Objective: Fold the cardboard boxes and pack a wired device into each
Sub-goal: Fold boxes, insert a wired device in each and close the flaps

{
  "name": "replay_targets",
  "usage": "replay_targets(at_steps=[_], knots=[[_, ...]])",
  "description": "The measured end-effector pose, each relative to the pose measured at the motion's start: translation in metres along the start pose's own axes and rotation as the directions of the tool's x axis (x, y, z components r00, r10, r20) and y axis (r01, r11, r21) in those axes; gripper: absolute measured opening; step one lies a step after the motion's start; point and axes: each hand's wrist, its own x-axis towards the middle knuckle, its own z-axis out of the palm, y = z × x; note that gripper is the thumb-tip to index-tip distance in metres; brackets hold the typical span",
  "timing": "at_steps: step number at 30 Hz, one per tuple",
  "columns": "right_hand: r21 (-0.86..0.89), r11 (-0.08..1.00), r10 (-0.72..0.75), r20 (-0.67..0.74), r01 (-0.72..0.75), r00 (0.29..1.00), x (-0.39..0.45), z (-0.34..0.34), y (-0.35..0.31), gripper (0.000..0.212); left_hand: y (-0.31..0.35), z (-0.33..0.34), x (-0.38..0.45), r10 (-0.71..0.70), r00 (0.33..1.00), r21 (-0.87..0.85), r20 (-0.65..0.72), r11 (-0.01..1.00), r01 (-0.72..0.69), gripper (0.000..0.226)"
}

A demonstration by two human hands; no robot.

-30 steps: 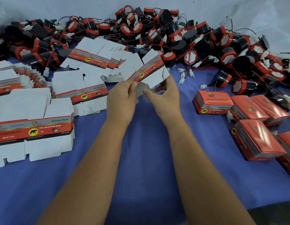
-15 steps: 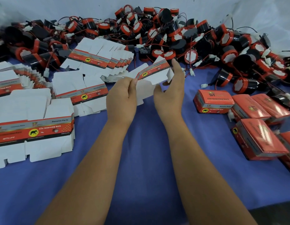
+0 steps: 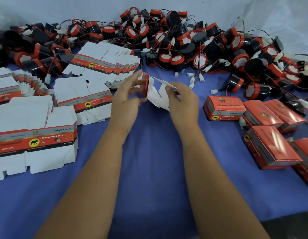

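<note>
Since the earlier frames the flat box blank (image 3: 155,94) has swung from lying face-on, its printed band toward the camera, to nearly edge-on, and the right hand's fingers, stretched up along the blank's far edge half a second ago, are now curled down onto it.

The left hand (image 3: 128,97) pinches the blank's near-left end at the red band, thumb and fingertips on opposite faces, the index finger raised past its top edge. The right hand (image 3: 181,102) grips the other end, thumb over the white flap. The blank sits directly between the two hands, held above the worktop (image 3: 153,166), its long axis running left to right from one hand to the other and dipping a little toward the right. Both hands are equally near; my judgement is that the next move is to push the two ends toward each other so the sleeve pops open into a tube.

Outward to the left of the left hand lie the stacks of flat blanks (image 3: 34,137): four stacks or fanned rows can be made out, and the sheets in each are too many and too tightly overlapped to count. To the right of the right hand sit the folded boxes (image 3: 224,107): about six are in view, the nearest two cut by the frame edge. Beyond both hands, along the far side, runs the heap of reversing horns (image 3: 184,42), black bodies with red rims and trailing red and black wires with white plugs. Dozens, too tangled to count.
</note>
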Motion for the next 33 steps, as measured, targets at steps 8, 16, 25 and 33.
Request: replay_targets(at_steps=[8,16,25,33], knots=[[0.071,0.995,-0.064,0.012,0.063,0.998,0.001,-0.004,-0.005,0.013,-0.005,0.001,-0.004,0.086,0.984,0.279,0.159,0.952,-0.129,0.078],[0.321,0.947,-0.014,0.039,0.001,0.999,-0.006,-0.014,-0.023,0.019,-0.001,0.006,-0.006,0.193,0.971,0.411,0.144,0.881,-0.236,0.043],[0.419,0.908,-0.068,0.212,-0.028,0.975,-0.009,-0.01,-0.029,0.032,0.004,0.003,-0.006,0.103,0.994,0.04,-0.025,0.994,-0.101,0.017],[0.496,0.868,-0.061,0.161,-0.027,0.985,-0.017,0.004,-0.035,0.013,0.006,0.011,-0.008,-0.095,0.989,-0.202,-0.114,0.977,0.07,0.024]])
